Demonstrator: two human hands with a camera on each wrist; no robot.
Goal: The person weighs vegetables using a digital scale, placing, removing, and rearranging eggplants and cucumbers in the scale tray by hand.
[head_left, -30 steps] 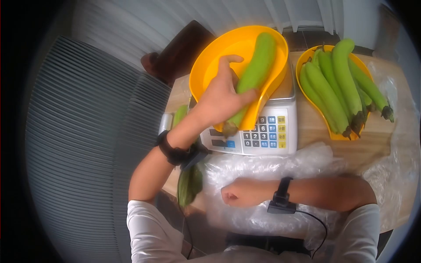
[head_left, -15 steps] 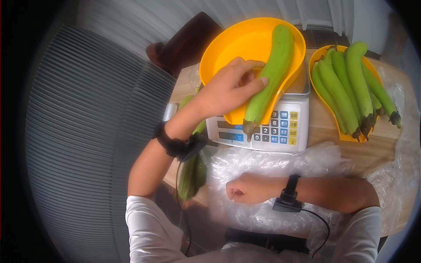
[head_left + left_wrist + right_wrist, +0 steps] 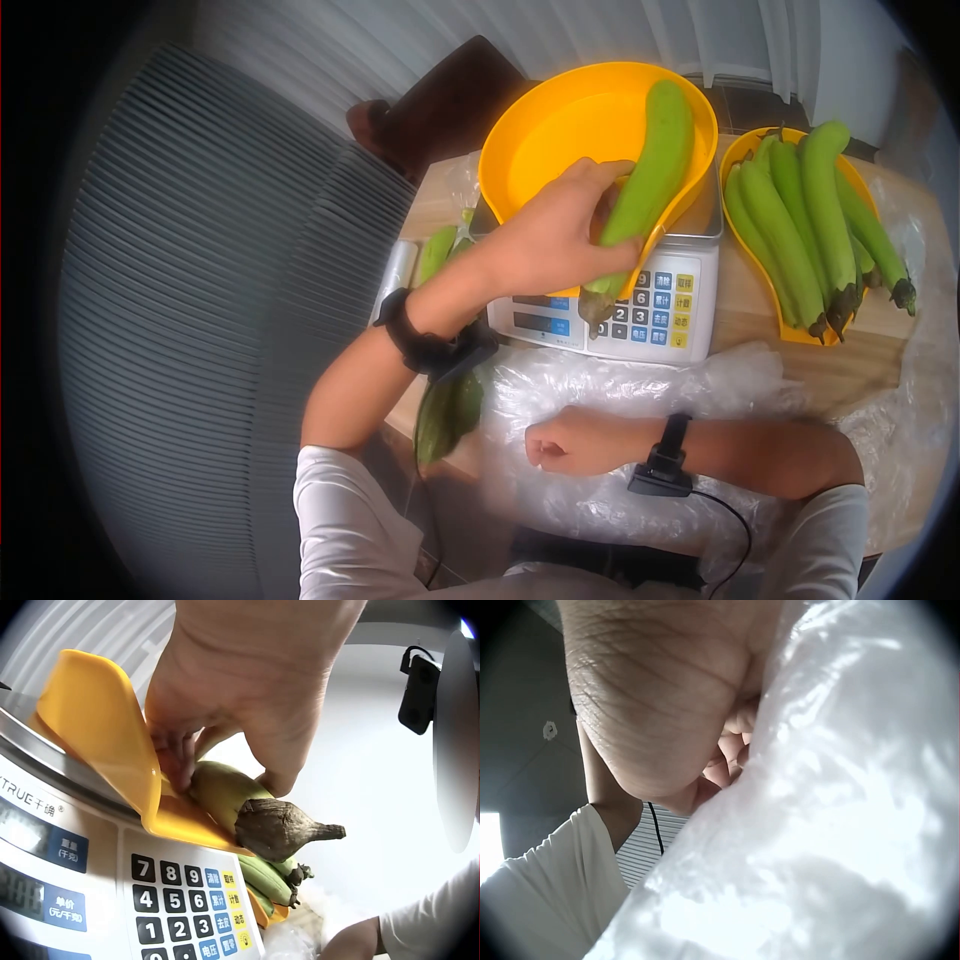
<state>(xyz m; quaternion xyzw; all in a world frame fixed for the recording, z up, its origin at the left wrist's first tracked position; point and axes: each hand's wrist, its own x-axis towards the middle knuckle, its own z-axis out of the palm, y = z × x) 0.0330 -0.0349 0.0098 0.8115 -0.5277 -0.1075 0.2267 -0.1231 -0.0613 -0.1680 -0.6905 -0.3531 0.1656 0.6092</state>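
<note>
A long green eggplant point(image 3: 662, 150) lies slanted in a yellow scoop-shaped pan point(image 3: 540, 125) on a white scale point(image 3: 695, 345), its brown stem end reaching past the pan's narrow spout. My left hand point(image 3: 555, 235) grips it near the stem end. In the left wrist view the thumb and fingers of that hand point(image 3: 232, 690) lie on opposite sides of the eggplant point(image 3: 217, 787). My right hand point(image 3: 585, 442), fingers loosely curled and holding nothing, rests on clear plastic point(image 3: 620, 510). The right wrist view shows this hand point(image 3: 652, 705) against the plastic point(image 3: 840, 825).
Right of the scale, a second yellow pan point(image 3: 741, 245) holds several green eggplants point(image 3: 790, 215). More green vegetables point(image 3: 450, 410) lie at the table's left edge, beside a whitish roll point(image 3: 397, 268). Crumpled plastic point(image 3: 885, 400) covers the right side. A dark red chair point(image 3: 445, 100) stands behind.
The head view has shifted, moving the scale and pans rightward in the picture. My left hand's fingers and thumb have closed more round the eggplant. My right hand keeps its place on the plastic.
</note>
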